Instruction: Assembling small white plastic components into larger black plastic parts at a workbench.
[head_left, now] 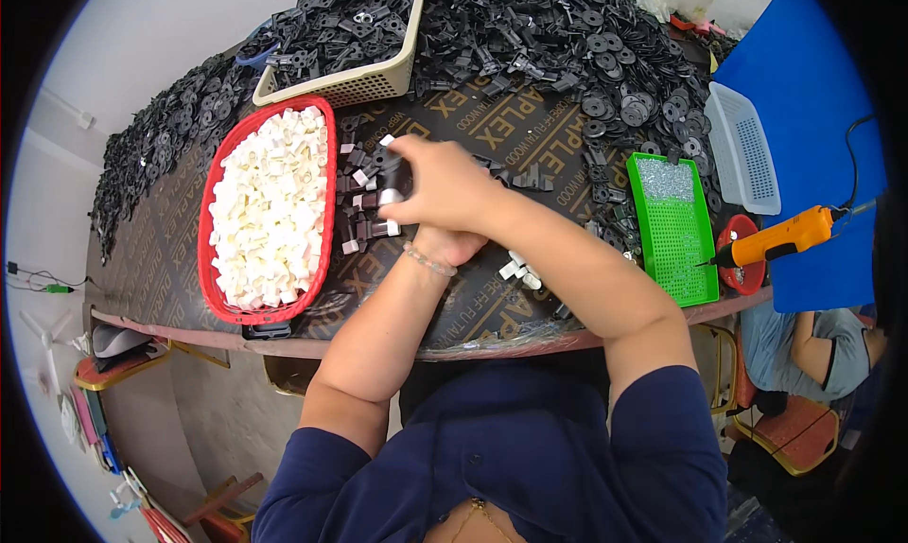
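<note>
My right hand (440, 183) reaches across to the left with thumb and fingers curved around a dark plastic part (401, 178), slightly blurred. White end pieces show by the fingertip and thumb. Beneath the right wrist lies my left hand (452, 246), a bead bracelet on its wrist; its fingers are hidden. Just left of the right hand, several black parts with white caps (359, 202) lie loosely in a column. Beside them stands a red basket (210, 288) heaped with small white plastic pieces (270, 202). A few loose white pieces (518, 271) lie right of the left hand.
Black plastic parts (511, 32) pile along the far side, with a cream basket (378, 81) full of them. At right are a green tray (676, 250) holding small metal pieces, an orange electric screwdriver (780, 238), a red bowl (747, 269) and a white basket (742, 146). Another person (804, 354) sits there.
</note>
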### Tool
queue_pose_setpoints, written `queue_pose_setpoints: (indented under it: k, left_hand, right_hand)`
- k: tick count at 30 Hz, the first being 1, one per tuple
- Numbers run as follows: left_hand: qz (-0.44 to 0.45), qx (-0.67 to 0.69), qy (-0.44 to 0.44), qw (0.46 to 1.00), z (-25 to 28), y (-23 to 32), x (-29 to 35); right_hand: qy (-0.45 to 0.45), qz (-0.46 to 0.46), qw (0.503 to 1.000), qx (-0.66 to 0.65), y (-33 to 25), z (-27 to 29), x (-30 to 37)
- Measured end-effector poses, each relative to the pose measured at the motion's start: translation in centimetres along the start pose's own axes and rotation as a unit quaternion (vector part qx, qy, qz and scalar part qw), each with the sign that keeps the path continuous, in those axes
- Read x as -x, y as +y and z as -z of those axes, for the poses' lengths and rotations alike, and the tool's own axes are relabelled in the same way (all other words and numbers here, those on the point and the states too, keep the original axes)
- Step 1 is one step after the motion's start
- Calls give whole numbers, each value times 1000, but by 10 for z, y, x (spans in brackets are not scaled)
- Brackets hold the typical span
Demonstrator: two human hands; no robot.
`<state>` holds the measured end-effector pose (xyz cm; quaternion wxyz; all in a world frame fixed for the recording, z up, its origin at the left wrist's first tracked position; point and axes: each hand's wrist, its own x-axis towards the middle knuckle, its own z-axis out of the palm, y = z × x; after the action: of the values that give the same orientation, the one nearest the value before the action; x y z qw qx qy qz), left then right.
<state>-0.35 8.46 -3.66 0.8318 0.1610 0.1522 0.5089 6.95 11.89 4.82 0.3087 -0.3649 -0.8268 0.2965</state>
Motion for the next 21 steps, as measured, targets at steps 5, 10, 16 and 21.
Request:
queue_pose_setpoints:
  k: [5, 10, 16, 21]
  left_hand:
    - [-86, 71, 36, 993, 11, 12, -13]
    - [-88, 7, 167, 982, -6, 25, -7]
    - [-158, -246, 139, 946, -35, 13, -3]
    - [-250, -610, 122, 742, -33, 3, -2]
  right_hand:
    - [28, 105, 989, 103, 7, -17, -26]
    - [23, -34, 964, 264, 30, 63, 10]
    - [45, -262, 882, 388, 87, 114, 97]
    - [77, -262, 881, 387, 123, 106, 115]
